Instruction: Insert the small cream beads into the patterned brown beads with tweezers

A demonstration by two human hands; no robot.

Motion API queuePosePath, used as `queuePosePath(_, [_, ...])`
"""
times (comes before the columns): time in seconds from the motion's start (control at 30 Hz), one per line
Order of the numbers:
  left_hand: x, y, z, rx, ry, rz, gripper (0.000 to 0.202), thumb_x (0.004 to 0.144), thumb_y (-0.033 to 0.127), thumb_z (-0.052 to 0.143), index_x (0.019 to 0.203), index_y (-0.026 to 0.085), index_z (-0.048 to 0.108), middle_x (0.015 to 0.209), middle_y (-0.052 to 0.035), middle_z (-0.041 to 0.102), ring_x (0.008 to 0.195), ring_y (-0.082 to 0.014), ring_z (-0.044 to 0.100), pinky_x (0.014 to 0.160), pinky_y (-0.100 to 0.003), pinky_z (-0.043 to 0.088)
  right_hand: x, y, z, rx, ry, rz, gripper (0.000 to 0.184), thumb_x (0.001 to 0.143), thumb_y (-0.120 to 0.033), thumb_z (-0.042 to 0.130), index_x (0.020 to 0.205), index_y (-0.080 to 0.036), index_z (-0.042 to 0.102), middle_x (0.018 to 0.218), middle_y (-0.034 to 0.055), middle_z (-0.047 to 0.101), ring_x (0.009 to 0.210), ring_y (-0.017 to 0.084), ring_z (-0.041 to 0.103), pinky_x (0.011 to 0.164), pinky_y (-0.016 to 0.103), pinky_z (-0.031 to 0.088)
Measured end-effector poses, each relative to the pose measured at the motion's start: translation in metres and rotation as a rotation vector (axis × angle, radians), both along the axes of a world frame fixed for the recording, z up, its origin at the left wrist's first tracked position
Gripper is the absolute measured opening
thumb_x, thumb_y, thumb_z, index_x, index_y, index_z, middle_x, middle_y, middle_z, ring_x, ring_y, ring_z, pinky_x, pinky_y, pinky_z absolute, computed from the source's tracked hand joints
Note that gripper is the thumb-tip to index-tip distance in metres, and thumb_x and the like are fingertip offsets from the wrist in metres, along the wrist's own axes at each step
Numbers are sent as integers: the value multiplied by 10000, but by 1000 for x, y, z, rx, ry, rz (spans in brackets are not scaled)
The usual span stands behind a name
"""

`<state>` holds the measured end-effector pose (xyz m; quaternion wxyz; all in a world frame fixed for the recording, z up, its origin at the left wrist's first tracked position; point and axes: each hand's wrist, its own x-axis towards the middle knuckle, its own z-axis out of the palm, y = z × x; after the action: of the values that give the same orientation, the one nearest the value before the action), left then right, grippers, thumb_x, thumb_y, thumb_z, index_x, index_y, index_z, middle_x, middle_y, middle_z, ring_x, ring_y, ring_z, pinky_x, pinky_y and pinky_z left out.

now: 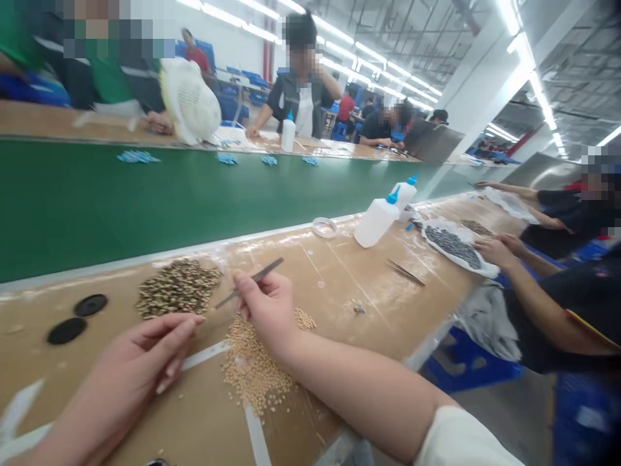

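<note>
My right hand [269,310] grips dark metal tweezers [270,267] above the bench, their tips slanting down toward my left hand. Thumb and forefinger of my left hand [145,356] are pressed together; whatever tiny piece is between them is too small to name. Just behind the left fingertips lies a heap of small dark-and-tan parts [177,288]. Under and beside my right hand spreads a pile of small round beige pieces [257,375], partly hidden by the hand and forearm.
Two black discs [72,330] lie at the left. White bottles with blue tips [376,223], a tape ring [324,227] and another pair of tweezers [406,272] sit to the right. Beyond runs a green conveyor belt [169,200] with blue piles. Co-workers sit opposite and at right.
</note>
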<state>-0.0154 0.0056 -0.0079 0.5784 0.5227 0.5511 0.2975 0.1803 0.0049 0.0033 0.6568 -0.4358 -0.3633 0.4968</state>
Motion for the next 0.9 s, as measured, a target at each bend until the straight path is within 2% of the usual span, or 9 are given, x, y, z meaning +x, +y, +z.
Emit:
queuePosePath(0.1, [6, -5, 13, -50, -89, 0, 509, 809, 657, 737, 1004, 187, 706, 506, 61, 439, 450, -58, 319, 477, -189, 224, -4, -5, 2, -33, -40, -42, 483, 813, -584, 791, 649, -172, 600, 486, -43, 489, 428, 74, 400, 454, 232, 305])
queuePosePath(0.2, [7, -7, 13, -32, -152, 4, 601, 788, 673, 746, 1048, 132, 712, 500, 62, 439, 434, -53, 334, 487, -200, 230, -8, -8, -2, -26, -11, -56, 471, 810, -574, 797, 670, -166, 605, 483, -40, 474, 420, 81, 383, 447, 233, 261])
queuePosePath(0.37, [9, -8, 1, -4, -194, -14, 605, 717, 624, 819, 1075, 144, 737, 530, 50, 497, 433, -56, 373, 464, -200, 278, -11, -7, -13, 10, 22, -126, 447, 733, -536, 868, 684, -159, 633, 494, -32, 485, 425, 90, 385, 467, 233, 232])
queuePosePath(0.43, [10, -9, -2, 15, -245, 2, 554, 692, 565, 854, 1048, 158, 731, 626, 28, 586, 454, -58, 427, 458, -200, 317, -9, -7, -16, 8, 4, -106, 449, 702, -516, 894, 656, -160, 624, 510, -22, 499, 440, 101, 400, 474, 239, 243])
queuePosePath(0.53, [13, -11, -3, 10, -252, 13, 509, 692, 545, 859, 977, 144, 725, 586, 26, 585, 421, -61, 424, 436, -202, 303, -5, -10, -19, 3, -10, -86, 419, 709, -513, 891, 698, -160, 666, 543, -15, 512, 470, 111, 405, 492, 246, 266])
queuePosePath(0.63, [15, -12, -1, 7, -245, 6, 527, 690, 549, 861, 980, 125, 746, 576, 14, 593, 422, -61, 435, 436, -200, 310, -2, -13, -20, -7, -40, -60, 426, 732, -517, 878, 681, -163, 647, 553, -11, 515, 491, 116, 408, 498, 252, 277])
queuePosePath(0.83, [14, -11, 0, 25, -245, -15, 541, 766, 536, 817, 1122, 131, 772, 865, -77, 741, 509, -52, 511, 473, -201, 359, 0, -14, -17, 1, -142, -71, 390, 808, -539, 821, 750, -172, 700, 564, -11, 537, 498, 117, 443, 488, 249, 316])
queuePosePath(0.9, [13, -12, 0, 30, -220, -46, 504, 820, 502, 784, 1169, 140, 761, 813, -63, 722, 496, -45, 487, 482, -203, 362, 2, -16, -15, -2, -175, -102, 390, 806, -531, 827, 712, -177, 691, 564, -2, 562, 494, 121, 470, 479, 251, 342])
